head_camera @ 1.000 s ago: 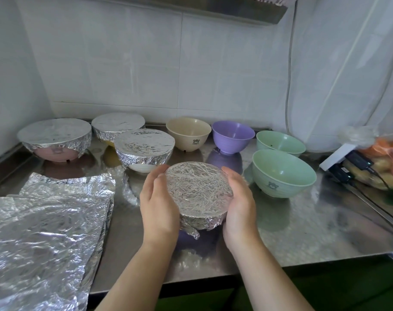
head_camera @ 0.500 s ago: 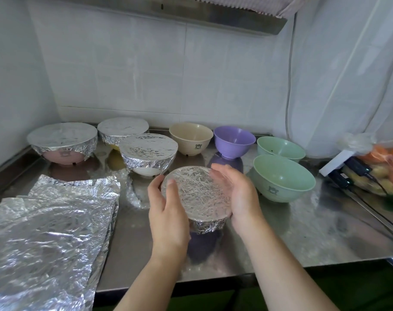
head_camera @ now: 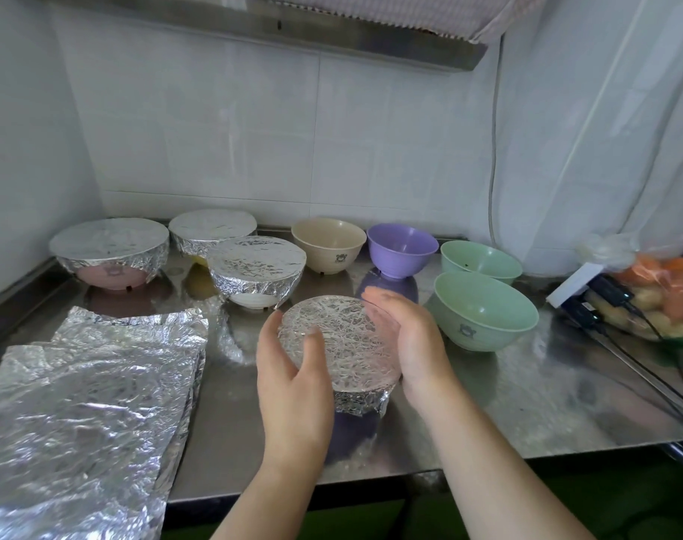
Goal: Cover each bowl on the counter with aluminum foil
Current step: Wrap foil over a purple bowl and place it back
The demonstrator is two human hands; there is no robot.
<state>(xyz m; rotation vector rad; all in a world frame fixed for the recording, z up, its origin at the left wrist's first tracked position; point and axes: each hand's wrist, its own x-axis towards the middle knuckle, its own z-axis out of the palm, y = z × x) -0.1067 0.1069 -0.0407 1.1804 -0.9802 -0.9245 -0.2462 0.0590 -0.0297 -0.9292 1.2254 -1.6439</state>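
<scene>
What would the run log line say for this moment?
step: crimping foil | hands: both on purple bowl | uncovered: four bowls

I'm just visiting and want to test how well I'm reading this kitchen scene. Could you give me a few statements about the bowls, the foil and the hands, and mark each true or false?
1. Four bowls already wear foil, counting the foil-covered bowl between the hands. True.
2. The purple bowl at the back is covered. False: it stands open.
3. The left hand and right hand both touch the same bowl. True.
4. The spare foil sheets lie to the right of the green bowls. False: they lie at the counter's left.
5. Two green bowls remain uncovered. True.
</scene>
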